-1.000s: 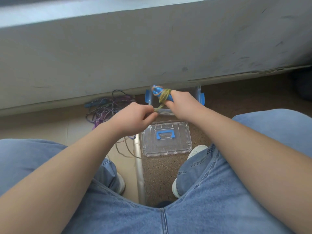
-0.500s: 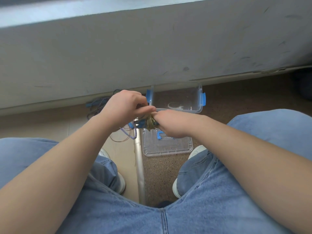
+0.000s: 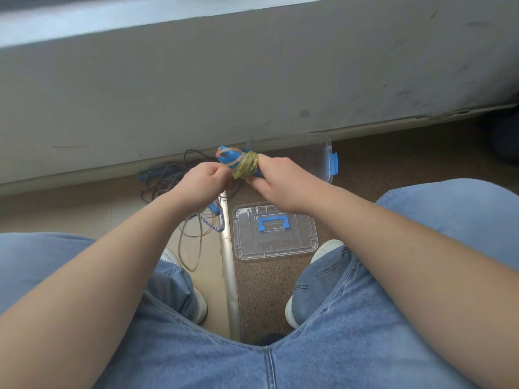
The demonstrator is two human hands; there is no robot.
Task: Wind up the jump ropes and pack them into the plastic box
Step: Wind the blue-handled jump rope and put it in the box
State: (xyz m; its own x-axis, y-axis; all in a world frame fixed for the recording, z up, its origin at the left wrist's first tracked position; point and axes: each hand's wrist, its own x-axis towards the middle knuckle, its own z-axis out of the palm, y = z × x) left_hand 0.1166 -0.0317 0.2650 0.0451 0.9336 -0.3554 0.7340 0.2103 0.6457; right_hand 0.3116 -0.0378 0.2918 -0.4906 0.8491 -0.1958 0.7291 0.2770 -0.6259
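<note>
**One rope wound, a tangle left on the floor**

Two hands meet over the floor. The right hand (image 3: 276,181) grips one wound jump rope (image 3: 245,164), green-yellow cord coiled round blue handles. The left hand (image 3: 200,183), fingers curled, pinches its cord just beside the right. One clear plastic box (image 3: 325,155) stands open just beyond the right hand; one lid (image 3: 275,242) lies flat nearer the person. Loose ropes (image 3: 165,178) sprawl beyond and beneath the left hand; their number cannot be told.

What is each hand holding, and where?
The right hand grips the wound jump rope by the near end of its blue handles; the left hand appears to pinch its loose end beside the coils.
</note>
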